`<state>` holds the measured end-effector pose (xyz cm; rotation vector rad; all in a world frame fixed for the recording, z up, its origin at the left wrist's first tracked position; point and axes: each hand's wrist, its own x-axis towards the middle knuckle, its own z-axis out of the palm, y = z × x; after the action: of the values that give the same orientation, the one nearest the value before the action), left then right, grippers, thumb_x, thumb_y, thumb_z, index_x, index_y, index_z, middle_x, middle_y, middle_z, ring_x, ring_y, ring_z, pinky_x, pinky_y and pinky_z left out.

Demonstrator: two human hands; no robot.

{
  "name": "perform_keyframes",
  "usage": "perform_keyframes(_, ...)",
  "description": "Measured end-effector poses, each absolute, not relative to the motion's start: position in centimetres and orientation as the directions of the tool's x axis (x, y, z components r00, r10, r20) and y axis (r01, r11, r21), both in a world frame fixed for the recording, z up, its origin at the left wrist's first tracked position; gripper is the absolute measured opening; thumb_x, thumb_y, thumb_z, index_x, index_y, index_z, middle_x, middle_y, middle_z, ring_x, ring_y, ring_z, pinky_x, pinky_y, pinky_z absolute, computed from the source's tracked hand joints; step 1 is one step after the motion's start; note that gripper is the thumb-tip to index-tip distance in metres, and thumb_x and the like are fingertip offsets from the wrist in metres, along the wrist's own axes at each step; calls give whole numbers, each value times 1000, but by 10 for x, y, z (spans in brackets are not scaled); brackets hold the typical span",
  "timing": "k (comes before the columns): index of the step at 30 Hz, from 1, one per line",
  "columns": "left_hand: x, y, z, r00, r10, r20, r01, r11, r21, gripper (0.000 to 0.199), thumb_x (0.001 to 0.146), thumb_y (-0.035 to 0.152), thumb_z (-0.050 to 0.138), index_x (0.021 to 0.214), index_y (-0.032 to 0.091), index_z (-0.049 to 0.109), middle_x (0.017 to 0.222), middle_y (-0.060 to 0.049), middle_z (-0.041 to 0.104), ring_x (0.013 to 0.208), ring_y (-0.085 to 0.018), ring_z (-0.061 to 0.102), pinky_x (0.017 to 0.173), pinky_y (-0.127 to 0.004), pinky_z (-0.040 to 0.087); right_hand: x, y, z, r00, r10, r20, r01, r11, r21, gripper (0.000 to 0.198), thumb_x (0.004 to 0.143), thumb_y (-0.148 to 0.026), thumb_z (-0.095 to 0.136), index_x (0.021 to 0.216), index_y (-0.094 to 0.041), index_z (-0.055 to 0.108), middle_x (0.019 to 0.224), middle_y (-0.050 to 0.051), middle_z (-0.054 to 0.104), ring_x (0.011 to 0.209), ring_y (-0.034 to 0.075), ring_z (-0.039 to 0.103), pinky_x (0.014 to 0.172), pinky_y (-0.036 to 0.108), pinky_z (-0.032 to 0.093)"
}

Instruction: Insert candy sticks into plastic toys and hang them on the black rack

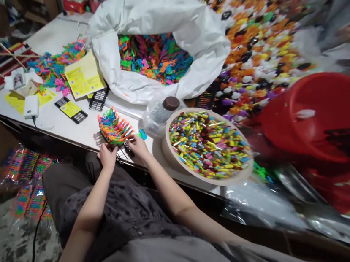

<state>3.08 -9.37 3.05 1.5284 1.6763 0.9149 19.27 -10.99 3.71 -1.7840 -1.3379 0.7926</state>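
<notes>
My left hand [108,155] is closed on the near left side of a black plastic grid rack [124,152] at the front edge of the table. My right hand [138,147] grips the same rack at its right side, fingertips bent against it. Rows of small orange, green, blue and pink plastic pieces [115,127] stand up from the rack's far part, while its near part shows bare grid. Just beyond my right fingers lies a loose blue piece [142,134]. The exact finger contact under the rack is hidden.
Behind stands a large white sack [154,14] of similar pieces. To the right are a round tub [167,149] of small coloured parts and a red bucket [329,112]. Yellow cards [83,76], a filled black rack [70,109] and a white power bank [31,107] lie left.
</notes>
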Motion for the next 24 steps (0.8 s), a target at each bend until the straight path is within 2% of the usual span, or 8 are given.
perform_keyframes(3, 30, -84, 42, -102, 995, -22, 463, 67, 884, 26, 70, 31, 63, 90, 16, 57, 92, -9, 65, 92, -20, 61, 89, -33, 46, 179, -98, 42, 249, 969, -4, 492, -130, -861, 20, 71, -15, 53, 91, -12, 58, 89, 6, 62, 79, 14, 55, 73, 25, 42)
perform_keyframes(5, 24, -75, 45, -123, 992, 22, 459, 37, 888, 23, 70, 31, 60, 88, 16, 58, 88, -10, 66, 86, -19, 63, 82, -31, 49, 170, -90, 42, 264, 964, 20, 485, -114, -867, 12, 73, -17, 52, 83, -13, 57, 82, 6, 61, 75, 15, 54, 69, 26, 40)
perform_keyframes(10, 1, -51, 44, -176, 980, 91, 493, 8, 870, 27, 66, 34, 53, 85, 16, 55, 86, -11, 65, 83, -23, 63, 80, -37, 50, 149, -76, 31, 271, 960, 64, 452, -68, -890, 10, 65, -15, 59, 73, -14, 53, 76, 3, 57, 71, 14, 48, 63, 22, 33)
perform_keyframes(14, -9, -42, 47, -165, 986, -1, 530, 89, 843, 40, 59, 46, 52, 85, 16, 54, 87, -12, 64, 87, -28, 62, 86, -46, 47, 147, -72, 31, 241, 970, 19, 395, -80, -915, 12, 63, -14, 59, 73, -14, 52, 75, 1, 55, 70, 12, 46, 62, 21, 30)
perform_keyframes(17, -9, -37, 53, -170, 983, -72, 528, 152, 835, 51, 54, 52, 54, 91, 16, 54, 93, -12, 65, 93, -31, 61, 90, -48, 45, 156, -70, 39, 174, 985, 14, 365, -51, -930, 12, 64, -15, 59, 74, -15, 53, 75, 1, 55, 70, 12, 47, 63, 21, 31)
perform_keyframes(20, -6, -33, 60, -172, 978, -119, 490, 189, 851, 54, 48, 53, 58, 88, 16, 54, 89, -12, 65, 91, -31, 62, 88, -47, 47, 169, -71, 47, 115, 993, 34, 350, -8, -937, 11, 67, -17, 59, 77, -17, 56, 77, 2, 58, 72, 14, 50, 65, 22, 35)
perform_keyframes(24, -7, -41, 63, -95, 984, -152, 450, 178, 875, 48, 47, 54, 62, 78, 19, 55, 81, -8, 66, 84, -28, 63, 84, -43, 50, 179, -85, 61, 232, 971, 55, 277, -11, -961, 16, 73, -16, 52, 86, -20, 59, 86, 3, 62, 72, 16, 56, 68, 26, 42)
